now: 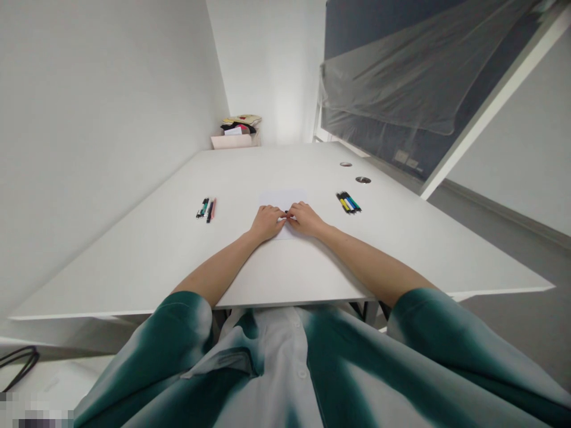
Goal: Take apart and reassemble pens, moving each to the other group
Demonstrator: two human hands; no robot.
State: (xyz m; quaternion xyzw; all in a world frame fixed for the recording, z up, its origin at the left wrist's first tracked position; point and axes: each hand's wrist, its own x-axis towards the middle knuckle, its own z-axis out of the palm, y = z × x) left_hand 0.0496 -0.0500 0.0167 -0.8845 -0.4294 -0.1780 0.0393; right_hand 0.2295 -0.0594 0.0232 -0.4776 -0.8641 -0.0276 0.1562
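Head view: one white table [134,261], its long surface running back from a person seated or standing at the near edge. Item, left hand [267,223]: fingers bent and drawn narrow, tips pinching one end of a small dark item [286,212]. Item, right hand [306,219]: likewise curled, thumb and fingertips gathered on the other end of it, the two hands almost meeting. The small dark item — mostly hidden by the fingers, its kind too small to tell — lies between both sets of fingertips, above a white sheet of paper [282,198] flat on the table. Well apart to the left: a loose group of pens [204,208], black, teal and pinkish, side by side. To the right: a tighter row of pens [348,203], with yellow, blue and teal among black parts. Beyond these, two round fittings [363,179] set in the tabletop near its right side. Far end, left: a pale box [232,141] heaped with cloth-like things. Right background: a dark panel [370,35] partly draped in clear plastic sheeting [392,83]. Garment: green-and-white shirt [279,368], short sleeves, both forearms bare.
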